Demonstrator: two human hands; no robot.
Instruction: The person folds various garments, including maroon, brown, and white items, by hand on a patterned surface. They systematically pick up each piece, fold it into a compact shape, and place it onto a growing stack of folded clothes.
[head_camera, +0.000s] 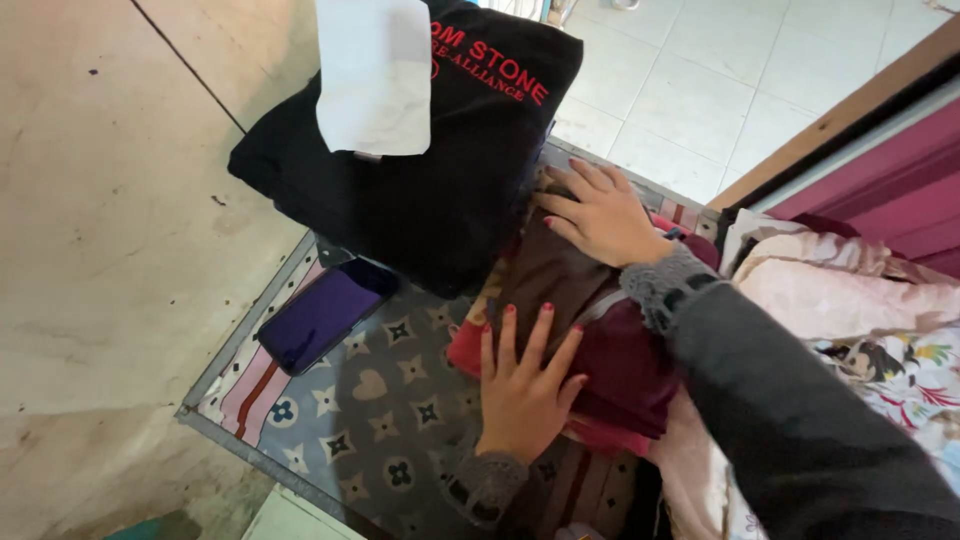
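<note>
My left hand (525, 385) lies flat, fingers spread, on a folded stack of brown and maroon clothes (600, 330). My right hand (600, 215) presses the far end of the same stack, fingers spread on the brown cloth. Both wrists wear grey knitted sleeves. A black garment with red lettering (440, 170) lies just beyond the stack, touching it, with a white cloth (375, 75) draped over its top.
A dark phone (322, 315) rests on the patterned grey cover (380, 400) of the table, left of the stack. A heap of pink and printed fabric (860, 310) lies at the right. Beige wall at left, tiled floor beyond.
</note>
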